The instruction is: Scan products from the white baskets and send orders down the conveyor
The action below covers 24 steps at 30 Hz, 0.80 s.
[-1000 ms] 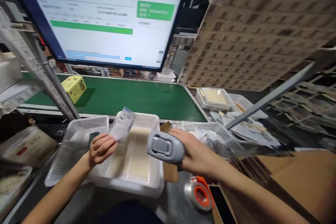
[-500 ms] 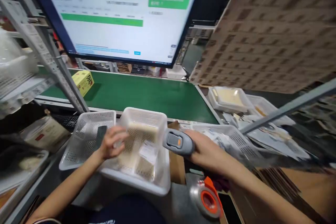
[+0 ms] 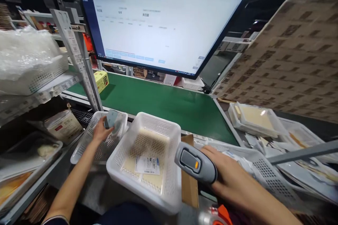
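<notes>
My left hand [image 3: 101,132] is at the left white basket [image 3: 80,144], fingers closed around a small pale blue-grey box [image 3: 111,119] held up at its rim. In my right hand [image 3: 224,165] is a grey barcode scanner [image 3: 196,163] with an orange button; its head points toward the middle white basket [image 3: 166,202]. Inside that basket lies a paper label with a barcode [image 3: 148,165], over what looks like clear plastic on a beige bottom. The scanner stays outside the basket, near its right rim.
A monitor [image 3: 158,38] hangs above a green conveyor belt [image 3: 163,95], which carries a yellow box [image 3: 101,81]. A metal post [image 3: 79,52] and a shelf basket of bubble wrap [image 3: 29,59] stand left. A tape dispenser [image 3: 216,216] is low in front; cardboard [image 3: 277,59] leans right.
My left hand has moved from over the middle basket to the left one and taken hold of the blue-grey box. The monitor's green bars are gone. The view has swung left.
</notes>
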Each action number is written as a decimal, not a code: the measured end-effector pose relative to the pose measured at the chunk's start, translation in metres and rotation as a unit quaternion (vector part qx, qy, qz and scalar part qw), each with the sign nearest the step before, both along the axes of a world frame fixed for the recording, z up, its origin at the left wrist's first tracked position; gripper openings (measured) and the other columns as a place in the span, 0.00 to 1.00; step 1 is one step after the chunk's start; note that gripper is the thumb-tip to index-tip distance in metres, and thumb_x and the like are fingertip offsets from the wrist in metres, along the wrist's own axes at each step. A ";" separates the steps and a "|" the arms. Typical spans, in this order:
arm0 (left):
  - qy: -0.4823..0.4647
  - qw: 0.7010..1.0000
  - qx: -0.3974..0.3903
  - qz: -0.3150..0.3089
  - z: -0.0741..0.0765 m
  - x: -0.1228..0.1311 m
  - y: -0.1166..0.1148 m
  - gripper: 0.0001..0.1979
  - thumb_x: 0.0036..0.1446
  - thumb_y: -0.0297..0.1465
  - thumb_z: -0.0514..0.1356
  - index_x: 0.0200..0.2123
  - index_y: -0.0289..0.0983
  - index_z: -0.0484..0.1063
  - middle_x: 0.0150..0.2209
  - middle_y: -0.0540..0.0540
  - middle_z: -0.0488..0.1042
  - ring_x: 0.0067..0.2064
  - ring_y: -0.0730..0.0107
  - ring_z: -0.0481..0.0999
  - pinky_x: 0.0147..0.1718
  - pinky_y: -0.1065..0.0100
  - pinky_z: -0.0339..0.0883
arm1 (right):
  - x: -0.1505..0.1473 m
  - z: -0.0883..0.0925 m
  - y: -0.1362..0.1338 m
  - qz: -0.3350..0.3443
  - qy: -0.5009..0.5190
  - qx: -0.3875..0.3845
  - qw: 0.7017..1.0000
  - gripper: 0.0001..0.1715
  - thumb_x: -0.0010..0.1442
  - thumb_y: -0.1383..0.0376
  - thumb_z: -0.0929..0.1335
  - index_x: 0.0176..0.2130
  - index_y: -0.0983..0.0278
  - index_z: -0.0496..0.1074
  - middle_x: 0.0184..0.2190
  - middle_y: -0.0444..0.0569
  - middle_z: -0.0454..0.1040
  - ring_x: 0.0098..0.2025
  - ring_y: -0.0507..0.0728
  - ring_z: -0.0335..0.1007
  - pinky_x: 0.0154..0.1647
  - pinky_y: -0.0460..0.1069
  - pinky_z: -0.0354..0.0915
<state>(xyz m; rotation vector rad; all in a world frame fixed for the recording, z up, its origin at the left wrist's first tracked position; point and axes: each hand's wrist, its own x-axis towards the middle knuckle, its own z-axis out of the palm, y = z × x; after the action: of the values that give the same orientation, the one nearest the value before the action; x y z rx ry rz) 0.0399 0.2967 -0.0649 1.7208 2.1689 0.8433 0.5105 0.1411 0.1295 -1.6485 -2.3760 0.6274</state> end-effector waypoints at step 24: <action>0.418 0.592 0.529 -0.442 0.091 0.142 -0.066 0.21 0.73 0.29 0.65 0.64 0.55 0.79 0.64 0.56 0.80 0.73 0.72 0.68 0.82 0.51 0.25 | -0.022 0.028 0.038 0.036 0.236 0.029 0.971 0.23 0.55 0.62 0.78 0.50 0.66 0.85 0.45 0.49 0.86 0.53 0.65 0.81 0.53 0.51 0.73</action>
<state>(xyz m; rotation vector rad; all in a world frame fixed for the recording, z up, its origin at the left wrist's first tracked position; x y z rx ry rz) 0.1821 0.2309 0.0265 3.8248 0.3465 1.1654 0.4885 0.1790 0.1577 -1.2221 -2.0866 0.8449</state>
